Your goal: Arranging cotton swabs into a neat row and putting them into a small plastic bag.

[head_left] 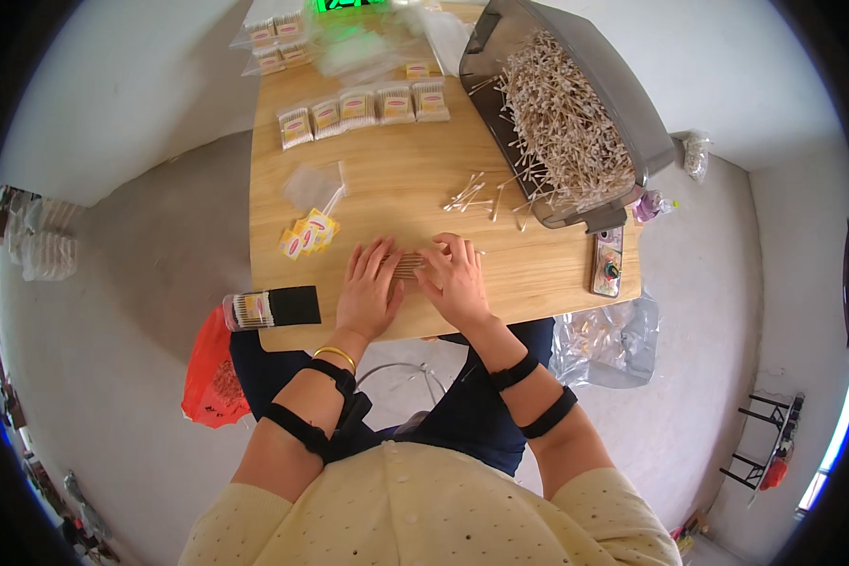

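A small row of cotton swabs (pixel 407 266) lies on the wooden table in front of me, their sticks side by side. My left hand (pixel 366 297) closes in on one end of the row, fingers bent over the swab tips. At the other end, my right hand (pixel 457 286) has its thumb and fingers curled against them, so the bunch is held between both hands. The fingers hide most of the tips. Beyond my left hand lie yellow-and-white printed cards (pixel 309 234) and clear plastic bags (pixel 316 187). Loose cotton swabs (pixel 467 193) are scattered past my right hand.
A grey bin (pixel 658 156) heaped with swabs is tipped at the far right. Filled swab packs (pixel 357 108) line the back. A black-ended swab pack (pixel 255 309) sits at the left edge, a decorated phone (pixel 607 261) at the right. Bags hang below: red (pixel 212 377), clear (pixel 623 344).
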Tool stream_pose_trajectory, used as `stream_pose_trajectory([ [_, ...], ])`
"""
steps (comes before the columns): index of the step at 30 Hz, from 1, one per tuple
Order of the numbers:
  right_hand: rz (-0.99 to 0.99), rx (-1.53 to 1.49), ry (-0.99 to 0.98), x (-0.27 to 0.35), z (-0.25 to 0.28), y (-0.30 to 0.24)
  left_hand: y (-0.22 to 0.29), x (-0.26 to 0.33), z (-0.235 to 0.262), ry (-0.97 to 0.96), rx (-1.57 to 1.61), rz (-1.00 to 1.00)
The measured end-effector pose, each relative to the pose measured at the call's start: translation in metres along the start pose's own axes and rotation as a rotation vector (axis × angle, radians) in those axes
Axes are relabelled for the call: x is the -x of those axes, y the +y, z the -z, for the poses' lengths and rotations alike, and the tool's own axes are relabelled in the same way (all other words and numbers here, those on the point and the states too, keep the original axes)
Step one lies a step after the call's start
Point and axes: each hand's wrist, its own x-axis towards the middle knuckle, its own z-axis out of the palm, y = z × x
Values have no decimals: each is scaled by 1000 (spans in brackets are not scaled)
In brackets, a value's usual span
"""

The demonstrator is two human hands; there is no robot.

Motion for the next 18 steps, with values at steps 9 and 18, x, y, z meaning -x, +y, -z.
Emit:
stream_pose_trajectory([
  [9, -192, 184, 99, -11, 20, 58, 1, -1, 1, 16, 46, -4],
  [18, -190, 160, 176, -63, 31, 84, 2, -2, 4, -3, -3, -15],
])
